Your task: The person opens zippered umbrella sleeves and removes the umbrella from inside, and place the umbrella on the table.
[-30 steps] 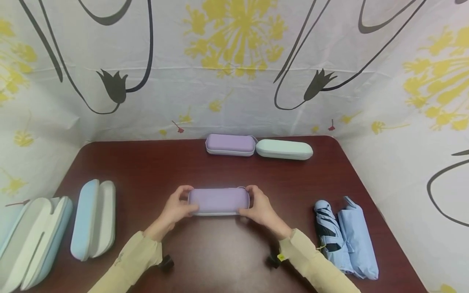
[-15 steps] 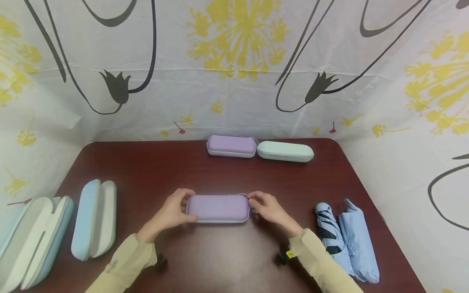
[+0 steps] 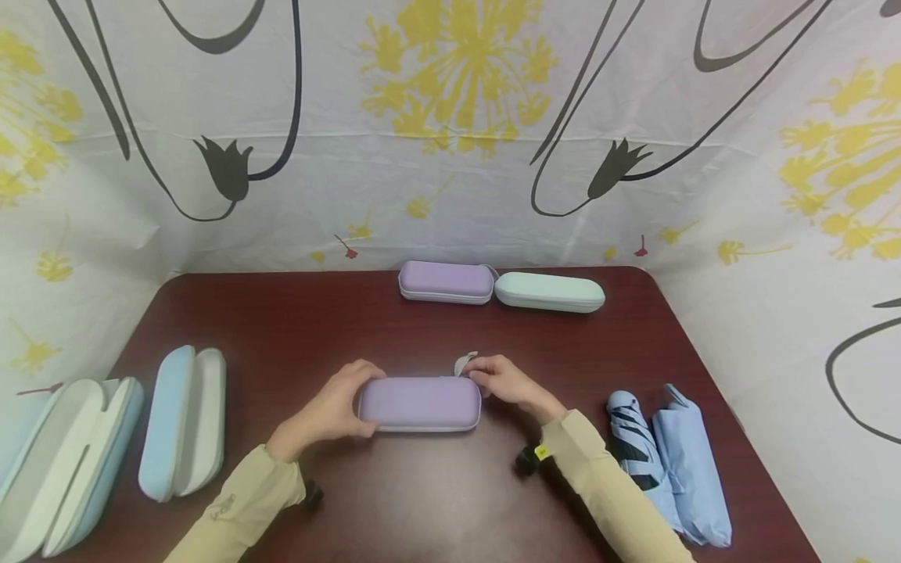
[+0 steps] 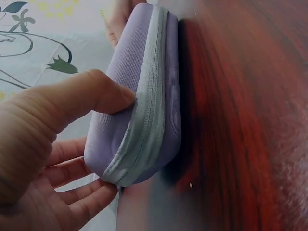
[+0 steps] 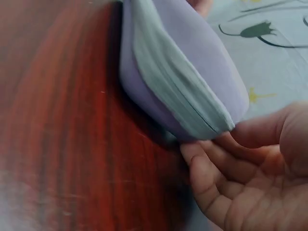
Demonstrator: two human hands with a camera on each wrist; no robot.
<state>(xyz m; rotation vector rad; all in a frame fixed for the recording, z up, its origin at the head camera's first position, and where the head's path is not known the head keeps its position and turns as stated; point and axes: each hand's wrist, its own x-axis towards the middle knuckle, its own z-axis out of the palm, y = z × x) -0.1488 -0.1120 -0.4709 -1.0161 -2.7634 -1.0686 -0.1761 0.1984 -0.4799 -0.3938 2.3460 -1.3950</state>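
A purple zippered hard case [image 3: 420, 403] lies lengthwise on the table, its pale zipper band facing the front. My left hand [image 3: 338, 403] grips its left end; in the left wrist view the thumb presses the lid beside the zipper band [image 4: 149, 96] and the fingers curl round behind. At the back right corner my right hand [image 3: 510, 383] pinches by a small grey strap [image 3: 463, 363] that sticks up. In the right wrist view, the right thumb and fingers [image 5: 211, 178] meet at the case's corner; what they pinch there is mostly hidden behind the case.
Another purple case [image 3: 446, 281] and a mint case [image 3: 549, 292] lie at the table's back edge. Open pale blue cases [image 3: 181, 422] stand at the left. Two folded blue umbrellas [image 3: 693, 469] lie at the right. A patterned cloth [image 3: 450, 195] hangs behind the table [image 3: 296, 313].
The purple case has shifted slightly toward the front. My right hand has gone from gripping its right end to the back right corner, where the strap now stands up. My left hand keeps hold.
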